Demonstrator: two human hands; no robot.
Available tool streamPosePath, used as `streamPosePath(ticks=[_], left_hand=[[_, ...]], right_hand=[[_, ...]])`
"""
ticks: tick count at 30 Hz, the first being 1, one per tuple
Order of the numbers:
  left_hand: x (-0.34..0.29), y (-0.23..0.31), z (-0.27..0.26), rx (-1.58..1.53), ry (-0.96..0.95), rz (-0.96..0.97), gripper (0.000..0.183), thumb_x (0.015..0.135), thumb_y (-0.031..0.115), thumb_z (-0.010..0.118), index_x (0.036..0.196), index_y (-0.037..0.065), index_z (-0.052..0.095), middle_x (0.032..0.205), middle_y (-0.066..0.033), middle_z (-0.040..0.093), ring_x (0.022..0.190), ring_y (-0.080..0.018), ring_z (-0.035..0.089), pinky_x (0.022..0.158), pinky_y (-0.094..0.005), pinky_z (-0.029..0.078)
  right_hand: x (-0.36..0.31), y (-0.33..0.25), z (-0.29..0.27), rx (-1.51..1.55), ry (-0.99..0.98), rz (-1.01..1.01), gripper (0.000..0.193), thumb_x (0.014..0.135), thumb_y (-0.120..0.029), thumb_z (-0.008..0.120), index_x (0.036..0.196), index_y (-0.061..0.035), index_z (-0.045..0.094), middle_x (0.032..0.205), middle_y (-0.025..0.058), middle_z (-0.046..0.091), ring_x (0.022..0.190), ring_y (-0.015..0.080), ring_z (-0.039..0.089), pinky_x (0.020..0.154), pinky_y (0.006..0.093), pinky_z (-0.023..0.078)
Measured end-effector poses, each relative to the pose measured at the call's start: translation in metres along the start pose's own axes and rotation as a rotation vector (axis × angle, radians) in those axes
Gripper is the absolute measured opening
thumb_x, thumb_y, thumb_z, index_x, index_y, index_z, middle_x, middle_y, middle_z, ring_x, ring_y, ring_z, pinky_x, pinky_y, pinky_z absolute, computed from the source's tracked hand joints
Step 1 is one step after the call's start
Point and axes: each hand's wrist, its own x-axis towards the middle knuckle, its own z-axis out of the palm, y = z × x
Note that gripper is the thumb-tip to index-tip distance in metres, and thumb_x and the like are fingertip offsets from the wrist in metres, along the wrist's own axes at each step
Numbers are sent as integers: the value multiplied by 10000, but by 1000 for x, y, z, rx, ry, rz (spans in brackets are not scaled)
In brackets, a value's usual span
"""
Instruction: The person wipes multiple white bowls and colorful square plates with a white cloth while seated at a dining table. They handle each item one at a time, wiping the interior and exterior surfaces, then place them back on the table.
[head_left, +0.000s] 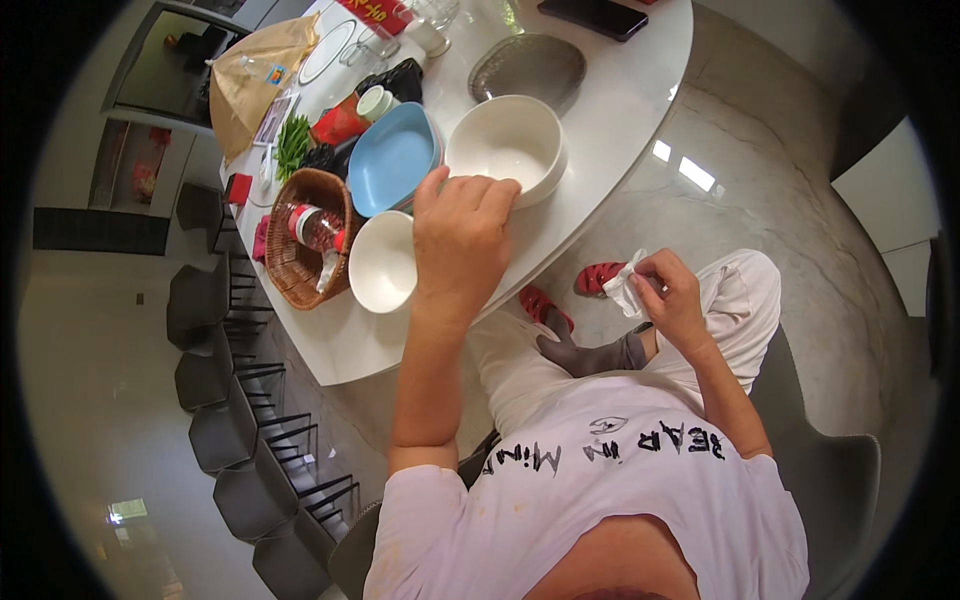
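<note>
My left hand reaches over the table with its fingers curled on the near rim of a large white bowl. The bowl stands upright with nothing seen inside it. My right hand is above my lap, pinching a crumpled white tissue between thumb and fingers. Just left of my left wrist is a smaller white bowl, partly covered by the hand. Behind that hand lies a light blue dish, close to the large bowl.
A wicker basket holds a clear bottle with a red label. Green vegetables, a grey oval dish, a black phone and glasses share the white table. Grey chairs line the left side.
</note>
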Motion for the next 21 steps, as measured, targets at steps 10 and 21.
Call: streamPosePath(ticks=[10, 21], left_hand=[[7, 1, -3, -76, -20, 11, 62, 839, 111, 670, 890, 76, 678, 793, -66, 659, 782, -255, 629, 846, -418, 473], [9, 9, -9, -182, 26, 29, 391, 734, -35, 603, 1119, 31, 623, 767, -106, 586, 735, -284, 588, 646, -406, 461]], right_hand=[[1, 6, 3, 68, -11, 37, 100, 791, -23, 683, 828, 4, 594, 748, 64, 543, 641, 143, 503, 587, 258, 412], [-2, 16, -1, 79, 36, 57, 86, 790, -54, 692, 827, -12, 626, 726, 89, 577, 611, 159, 551, 571, 286, 453]])
